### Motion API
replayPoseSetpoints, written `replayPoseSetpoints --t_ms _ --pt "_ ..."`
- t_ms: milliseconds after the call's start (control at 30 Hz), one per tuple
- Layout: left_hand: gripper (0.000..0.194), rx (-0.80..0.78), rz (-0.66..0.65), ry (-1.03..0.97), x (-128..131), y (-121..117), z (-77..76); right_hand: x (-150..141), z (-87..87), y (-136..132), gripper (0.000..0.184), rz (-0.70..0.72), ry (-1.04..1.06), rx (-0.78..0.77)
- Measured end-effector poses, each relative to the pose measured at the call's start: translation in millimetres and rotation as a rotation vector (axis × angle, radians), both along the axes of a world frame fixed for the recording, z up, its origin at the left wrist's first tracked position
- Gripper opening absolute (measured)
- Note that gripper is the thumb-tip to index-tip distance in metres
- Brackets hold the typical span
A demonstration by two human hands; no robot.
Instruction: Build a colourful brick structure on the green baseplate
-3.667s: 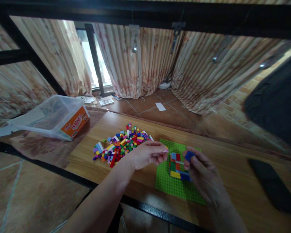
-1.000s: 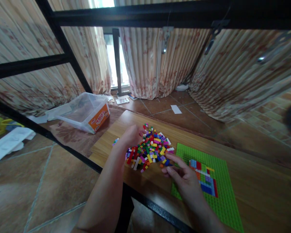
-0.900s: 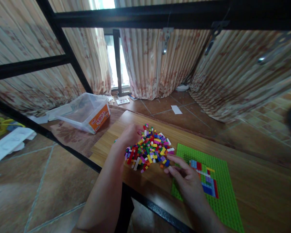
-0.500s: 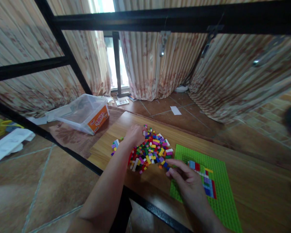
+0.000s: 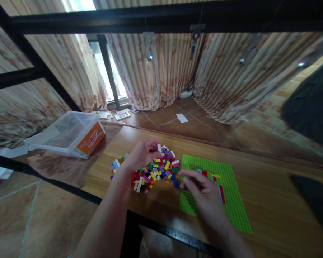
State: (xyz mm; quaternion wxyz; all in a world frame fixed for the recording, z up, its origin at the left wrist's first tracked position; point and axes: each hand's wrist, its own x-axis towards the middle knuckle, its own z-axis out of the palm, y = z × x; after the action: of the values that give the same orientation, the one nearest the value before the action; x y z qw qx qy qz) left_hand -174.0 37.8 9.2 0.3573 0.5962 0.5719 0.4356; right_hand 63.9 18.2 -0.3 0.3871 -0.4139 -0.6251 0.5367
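My left hand [image 5: 141, 154] is raised over the back of a heap of loose toy bricks [image 5: 157, 168], pinching a small white brick [image 5: 159, 147] between thumb and fingertips. Over the left part of a green studded baseplate [image 5: 231, 200] hovers my right hand [image 5: 203, 191]. Its index finger and thumb are curved and apart, with no brick visible between them. A blue brick [image 5: 176, 184] lies on the table just left of that thumb. Several red, blue and yellow bricks [image 5: 222, 194] are joined on the baseplate, partly hidden by my right hand.
The wooden table [image 5: 269, 190] carries the heap and baseplate. A clear plastic bin [image 5: 67, 132] with an orange label stands beyond its left end. A black metal bar [image 5: 161, 227] runs along the near edge. At the right lies a dark flat object [image 5: 312, 200].
My left hand has lifted from the heap with a white brick in its fingertips. My right hand stays near the baseplate's left edge. The whole view has swung to the right.
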Motion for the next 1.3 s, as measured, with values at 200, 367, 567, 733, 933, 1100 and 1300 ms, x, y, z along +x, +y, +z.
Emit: replayPoseSetpoints --t_ms 200,367,567,733,933,1100,1300 --pt "0.023 -0.035 -0.274 -0.32 75.7 -9.9 -5.5 7.1 1.9 7.9 0.033 -0.238 -0.013 -0.06" --pt "0.022 0.074 -0.275 -0.252 106.2 -15.2 -12.4 14.2 -1.3 17.3 0.032 -0.229 -0.033 -0.088" --pt "0.027 0.135 -0.207 -0.106 83.5 -15.0 -5.7 16.2 -4.8 16.7 0.039 -0.287 -0.109 -0.095" --pt "0.025 0.032 0.304 0.228 13.5 -6.7 -3.9 13.5 -12.4 12.1 0.043 -0.29 -0.175 -0.067" --pt "0.027 -0.286 0.488 0.705 -39.0 -8.6 -9.4 0.6 -28.0 3.3 0.032 -0.095 -0.282 0.131" --pt "0.023 -0.261 0.416 0.807 -34.7 -6.2 -12.2 -10.5 -38.0 -0.8 0.026 0.031 -0.402 0.364" --pt "0.022 -0.319 0.44 0.781 -33.6 -0.8 -11.1 -16.4 -40.4 -3.8 0.025 0.053 -0.369 0.462"
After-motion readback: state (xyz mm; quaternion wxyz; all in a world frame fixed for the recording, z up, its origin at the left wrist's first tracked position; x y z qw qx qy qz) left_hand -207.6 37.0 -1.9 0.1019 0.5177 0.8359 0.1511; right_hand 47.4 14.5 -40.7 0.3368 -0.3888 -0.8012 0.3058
